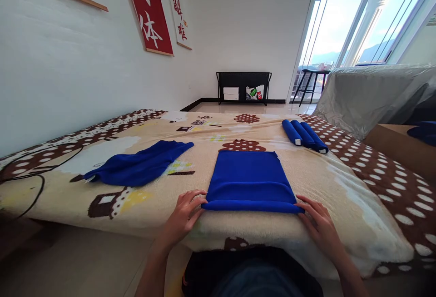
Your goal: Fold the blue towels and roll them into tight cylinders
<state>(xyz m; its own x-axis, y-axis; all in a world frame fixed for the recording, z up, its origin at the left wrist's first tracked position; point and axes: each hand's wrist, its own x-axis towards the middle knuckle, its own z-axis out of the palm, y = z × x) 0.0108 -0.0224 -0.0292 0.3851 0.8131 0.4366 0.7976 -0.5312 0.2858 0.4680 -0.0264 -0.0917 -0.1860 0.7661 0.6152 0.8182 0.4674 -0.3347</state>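
A blue towel (248,172) lies spread flat in front of me, its near edge turned into a narrow roll. My left hand (187,210) is closed on the left end of that roll, thumb and fingers pinching it. At the right end my right hand (315,215) grips the roll in the same way. Off to the left rests another blue towel (139,165), loose and crumpled, with a small white tag at its near tip. Three rolled blue towels (304,136) sit side by side at the far right, white tags showing on them.
Everything lies on a bed with a cream and brown patterned blanket (259,229). A dark cable (42,183) crosses its left edge. Beyond stands a black rack (244,87). On the right are a cardboard box (398,147) and furniture under plastic sheeting (361,92).
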